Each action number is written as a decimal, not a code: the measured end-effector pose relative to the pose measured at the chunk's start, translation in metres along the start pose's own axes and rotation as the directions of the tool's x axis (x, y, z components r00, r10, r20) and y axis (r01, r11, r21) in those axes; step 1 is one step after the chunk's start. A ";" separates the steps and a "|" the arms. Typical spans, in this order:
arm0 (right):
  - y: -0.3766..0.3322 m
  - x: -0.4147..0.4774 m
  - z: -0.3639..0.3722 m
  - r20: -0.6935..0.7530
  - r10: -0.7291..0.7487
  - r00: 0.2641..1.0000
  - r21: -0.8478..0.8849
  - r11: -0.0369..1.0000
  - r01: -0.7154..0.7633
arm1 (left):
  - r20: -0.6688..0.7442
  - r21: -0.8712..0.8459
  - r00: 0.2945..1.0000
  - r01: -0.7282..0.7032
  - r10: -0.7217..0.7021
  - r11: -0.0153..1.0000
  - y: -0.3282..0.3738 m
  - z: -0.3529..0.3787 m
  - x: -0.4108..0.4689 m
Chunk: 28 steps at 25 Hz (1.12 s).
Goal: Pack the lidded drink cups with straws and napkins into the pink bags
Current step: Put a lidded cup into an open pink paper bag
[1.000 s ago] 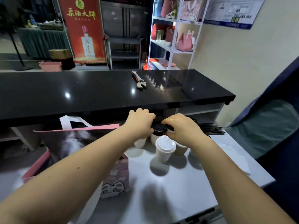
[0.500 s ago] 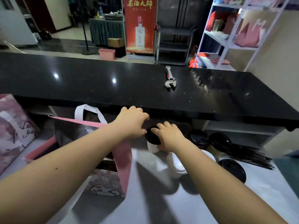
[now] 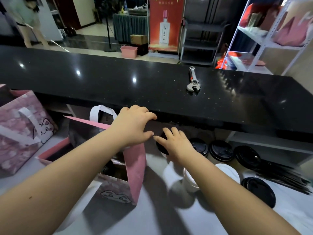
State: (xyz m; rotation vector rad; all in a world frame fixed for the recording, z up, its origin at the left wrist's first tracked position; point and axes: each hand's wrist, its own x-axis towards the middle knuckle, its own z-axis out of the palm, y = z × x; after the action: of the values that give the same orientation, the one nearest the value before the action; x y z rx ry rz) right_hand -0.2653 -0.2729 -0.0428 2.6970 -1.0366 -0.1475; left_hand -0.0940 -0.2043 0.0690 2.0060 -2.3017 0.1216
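An open pink bag [image 3: 136, 168] with a cat print stands on the white table, its white handle [image 3: 94, 112] sticking up. My left hand [image 3: 133, 126] hovers over the bag's right edge with fingers spread and loosely bent, holding nothing. Just right of it, my right hand [image 3: 177, 144] rests flat on the black lid of a cup [image 3: 160, 147], fingers spread. A white-lidded cup [image 3: 189, 179] shows under my right forearm. Three more black-lidded cups [image 3: 221, 150] line the back. Black straws [image 3: 284, 177] lie at the right.
A second pink bag [image 3: 22, 126] stands at the left. A loose black lid [image 3: 259, 190] and another white-lidded cup [image 3: 227, 172] sit near the straws. The raised black counter [image 3: 118, 85] behind carries a wrench [image 3: 193, 82]. A person stands far back on the left.
The view has swung left and down. My left hand has come off the black-lidded cup and spread above the bag's edge; my right hand stays on the lid.
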 end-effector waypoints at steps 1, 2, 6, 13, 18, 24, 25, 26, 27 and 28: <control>0.000 -0.004 -0.010 -0.091 0.009 0.996 -0.003 1.000 -0.010 | -0.020 -0.012 1.000 -0.003 0.003 1.000 -0.004 -0.003 -0.004; 0.000 -0.007 -0.020 -0.148 0.023 0.989 0.014 1.000 -0.021 | -0.037 -0.022 0.999 -0.005 0.004 1.000 -0.008 -0.005 -0.007; -0.006 -0.016 -0.067 -0.236 0.097 0.967 0.078 0.994 -0.081 | -0.082 -0.069 0.996 -0.024 0.019 0.997 -0.026 -0.014 -0.022; -0.024 -0.033 -0.165 -0.256 0.368 0.894 0.356 0.895 -0.267 | -0.118 -0.347 0.989 -0.127 0.091 0.929 -0.088 -0.030 -0.064; -0.067 -0.033 -0.209 -0.250 0.388 0.887 0.465 0.852 -0.241 | 0.189 -0.319 0.966 -0.110 0.177 0.941 -0.137 -0.012 -0.090; -0.129 -0.013 -0.224 -0.221 0.367 0.904 0.455 0.858 -0.238 | 0.137 -0.335 0.930 -0.280 0.341 0.900 -0.153 0.010 -0.087; -0.140 -0.008 -0.217 -0.190 0.351 0.917 0.438 0.866 -0.241 | 0.141 -0.328 0.928 -0.284 0.344 0.901 -0.152 0.011 -0.088; -0.151 -0.002 -0.207 -0.143 0.329 0.934 0.411 0.878 -0.246 | 0.155 -0.309 0.927 -0.282 0.341 0.908 -0.152 0.013 -0.089; -0.160 0.001 -0.195 -0.080 0.308 0.948 0.382 0.888 -0.257 | 0.167 -0.277 0.929 -0.278 0.331 0.920 -0.151 0.015 -0.090; -0.166 0.003 -0.182 -0.009 0.295 0.955 0.349 0.896 -0.274 | 0.170 -0.250 0.930 -0.280 0.327 0.927 -0.151 0.017 -0.091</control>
State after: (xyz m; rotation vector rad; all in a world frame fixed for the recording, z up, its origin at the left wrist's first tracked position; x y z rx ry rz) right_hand -0.1231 -0.1203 0.0886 2.7783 -1.5504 0.1901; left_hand 0.0676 -0.1373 0.0424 1.6114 -2.6064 -0.3301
